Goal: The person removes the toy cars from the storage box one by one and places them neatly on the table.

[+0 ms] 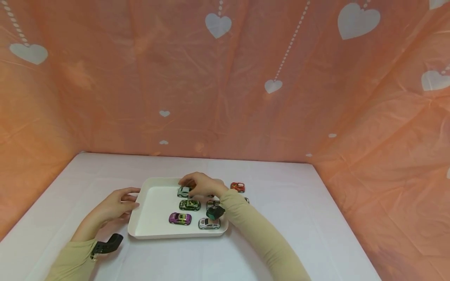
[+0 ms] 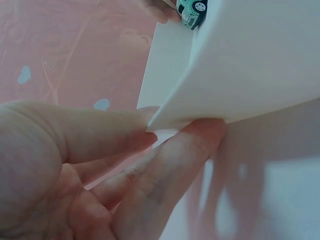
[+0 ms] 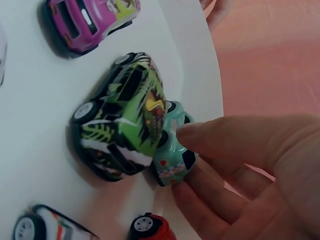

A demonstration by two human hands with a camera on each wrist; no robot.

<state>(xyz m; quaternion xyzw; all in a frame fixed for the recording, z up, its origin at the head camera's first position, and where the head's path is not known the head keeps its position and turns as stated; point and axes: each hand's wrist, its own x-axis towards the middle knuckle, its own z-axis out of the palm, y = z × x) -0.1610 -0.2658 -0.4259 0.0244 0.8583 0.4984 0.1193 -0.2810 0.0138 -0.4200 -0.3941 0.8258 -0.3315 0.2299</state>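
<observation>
A white tray [image 1: 154, 214] lies on the table with several toy cars in it. At its left end my left hand [image 1: 114, 205] pinches the rim, thumb above and fingers beneath in the left wrist view. Near the tray's far side, my right hand [image 1: 203, 184] holds a mint-green toy car [image 3: 176, 150] between thumb and fingers. Right beside that car is a green patterned toy car [image 3: 130, 115]. A purple toy car [image 1: 180, 218] and a white toy car [image 1: 209, 223] sit nearer the front. The right wrist and sleeve partly cover another patterned car [image 1: 211, 204].
On the table, just right of the tray, stands a red toy car [image 1: 237, 187]. Part of another car [image 1: 247, 200] shows past the right sleeve. An orange curtain with white hearts [image 1: 211, 97] closes off the back and sides of the white table [image 1: 299, 218].
</observation>
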